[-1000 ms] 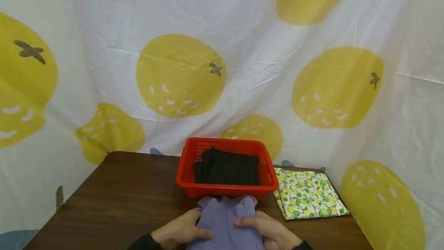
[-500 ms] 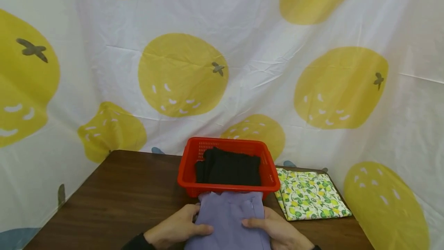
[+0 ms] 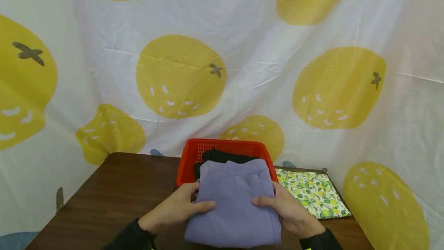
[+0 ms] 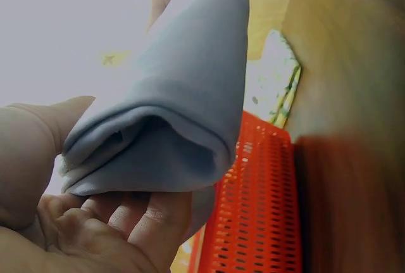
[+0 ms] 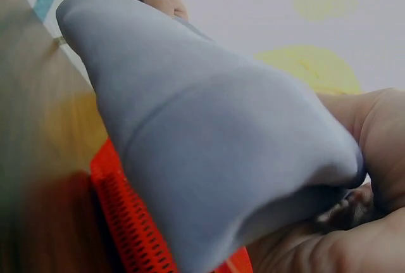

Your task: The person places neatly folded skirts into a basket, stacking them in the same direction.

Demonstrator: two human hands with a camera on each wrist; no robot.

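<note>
Folded lavender pants (image 3: 234, 207), with a small zip pocket near the top right, are held up between both hands in front of the basket. My left hand (image 3: 177, 208) grips the left side, thumb on the near face and fingers behind. On the opposite side my right hand (image 3: 293, 212) pinches the edge the same way. In the left wrist view the folded layers of the pants (image 4: 171, 95) form an open loop at the side. The far edge overlaps the red basket (image 3: 189, 165), covering its front and part of the black folded cloth (image 3: 229, 156) inside.
A folded cloth with a lemon print (image 3: 312, 192) lies on the dark wooden table (image 3: 114, 196), to the right of the basket. Behind the table hangs a white curtain (image 3: 253, 80) with large yellow fruit shapes.
Both hands have lifted the pants upward and forward, from below the basket's front to overlapping it in view. The grip on both sides stays the same.
</note>
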